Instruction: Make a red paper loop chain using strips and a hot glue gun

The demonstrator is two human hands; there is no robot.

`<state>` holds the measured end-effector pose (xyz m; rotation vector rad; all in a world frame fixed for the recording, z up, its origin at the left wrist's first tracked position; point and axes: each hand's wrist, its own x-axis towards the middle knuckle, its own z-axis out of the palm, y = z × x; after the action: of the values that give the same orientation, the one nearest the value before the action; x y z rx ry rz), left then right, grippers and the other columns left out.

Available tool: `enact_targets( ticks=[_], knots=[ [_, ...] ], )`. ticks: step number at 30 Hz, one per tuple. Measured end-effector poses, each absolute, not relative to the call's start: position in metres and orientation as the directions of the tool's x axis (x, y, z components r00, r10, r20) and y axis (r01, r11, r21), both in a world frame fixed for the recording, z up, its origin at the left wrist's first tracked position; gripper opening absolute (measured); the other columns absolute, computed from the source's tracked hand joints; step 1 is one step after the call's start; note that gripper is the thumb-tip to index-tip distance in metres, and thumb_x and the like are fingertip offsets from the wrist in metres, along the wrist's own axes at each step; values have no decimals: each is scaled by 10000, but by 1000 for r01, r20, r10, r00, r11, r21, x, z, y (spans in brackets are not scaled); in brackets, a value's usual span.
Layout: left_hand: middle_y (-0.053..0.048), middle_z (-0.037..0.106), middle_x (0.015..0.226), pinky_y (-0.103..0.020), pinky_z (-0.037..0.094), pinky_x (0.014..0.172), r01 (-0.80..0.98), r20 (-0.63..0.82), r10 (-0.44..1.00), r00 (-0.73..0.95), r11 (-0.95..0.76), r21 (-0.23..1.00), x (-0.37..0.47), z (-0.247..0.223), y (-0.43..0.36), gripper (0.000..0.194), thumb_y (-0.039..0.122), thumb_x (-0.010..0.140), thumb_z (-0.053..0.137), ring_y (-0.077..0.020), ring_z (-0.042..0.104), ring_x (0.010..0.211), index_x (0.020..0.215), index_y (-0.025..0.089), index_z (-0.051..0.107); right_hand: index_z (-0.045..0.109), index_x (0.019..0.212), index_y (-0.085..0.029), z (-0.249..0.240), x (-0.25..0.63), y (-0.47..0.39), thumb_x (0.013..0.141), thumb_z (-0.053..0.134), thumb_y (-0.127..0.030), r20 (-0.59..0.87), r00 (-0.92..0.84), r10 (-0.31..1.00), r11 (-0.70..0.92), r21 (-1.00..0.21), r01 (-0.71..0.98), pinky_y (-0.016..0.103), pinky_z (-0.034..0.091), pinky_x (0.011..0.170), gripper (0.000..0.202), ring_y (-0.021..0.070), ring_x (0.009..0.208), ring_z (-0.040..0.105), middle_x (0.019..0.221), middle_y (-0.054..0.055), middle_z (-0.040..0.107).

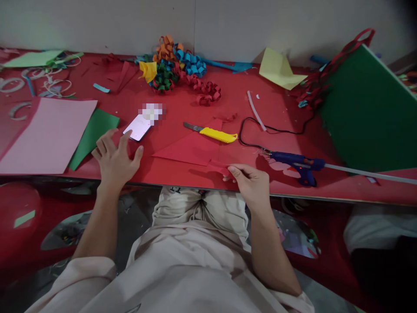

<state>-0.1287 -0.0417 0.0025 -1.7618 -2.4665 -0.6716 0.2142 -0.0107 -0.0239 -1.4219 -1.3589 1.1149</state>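
My left hand (116,158) is open, fingers spread, with its index finger at the lower edge of a lit phone (138,127) lying on the table. Between thumb and fingers, my right hand (250,180) pinches a small strip of red paper (219,167) near the table's front edge. Just beyond that strip lies a larger sheet of red paper (192,148) with a pointed left corner. A yellow utility knife (217,134) rests across this sheet, its blade pointing left.
A blue glue gun (298,163) with a long glue stick lies at right, its black cord curling behind. Colourful paper chains (182,65) sit at the back. Pink paper (48,134) and green paper (94,134) lie left; a green board (371,113) stands right.
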Motion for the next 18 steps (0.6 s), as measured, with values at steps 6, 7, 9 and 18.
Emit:
enact_targets(
  ticks=[6, 7, 9, 18],
  knots=[
    [-143, 366, 1579, -640, 285, 1093, 940, 323, 891, -320, 255, 226, -134, -5, -40, 573, 538, 966, 537, -445, 323, 1443, 1474, 273, 517, 801, 855, -206, -24, 215, -11, 853, 741, -389, -32, -3, 999, -30, -975, 222, 266, 558, 659, 192, 177, 644, 734, 650, 8, 761],
    [-147, 369, 1576, -642, 288, 1090, 943, 332, 891, -310, 244, 225, -134, -5, -41, 559, 534, 967, 539, -445, 326, 1440, 1464, 279, 527, 800, 853, -206, -24, 215, -11, 856, 738, -385, -27, -7, 1000, -25, -973, 228, 264, 558, 665, 189, 175, 648, 735, 650, 8, 762],
    [-158, 373, 1571, -663, 299, 1076, 948, 337, 894, -296, 232, 219, -135, -7, -42, 527, 528, 969, 541, -452, 335, 1427, 1431, 274, 562, 801, 853, -206, -25, 216, -12, 858, 737, -382, -22, -9, 1000, -20, -971, 240, 261, 554, 661, 187, 174, 651, 735, 653, 8, 763],
    [-271, 412, 1564, -724, 303, 1049, 927, 308, 896, -320, 229, 296, -157, -15, -12, 1005, 670, 850, 621, -498, 391, 1432, 1632, 191, 209, 803, 869, -196, -25, 216, -11, 858, 736, -383, -21, -18, 1000, -16, -970, 243, 271, 557, 664, 199, 183, 656, 739, 664, 17, 766]
  ],
)
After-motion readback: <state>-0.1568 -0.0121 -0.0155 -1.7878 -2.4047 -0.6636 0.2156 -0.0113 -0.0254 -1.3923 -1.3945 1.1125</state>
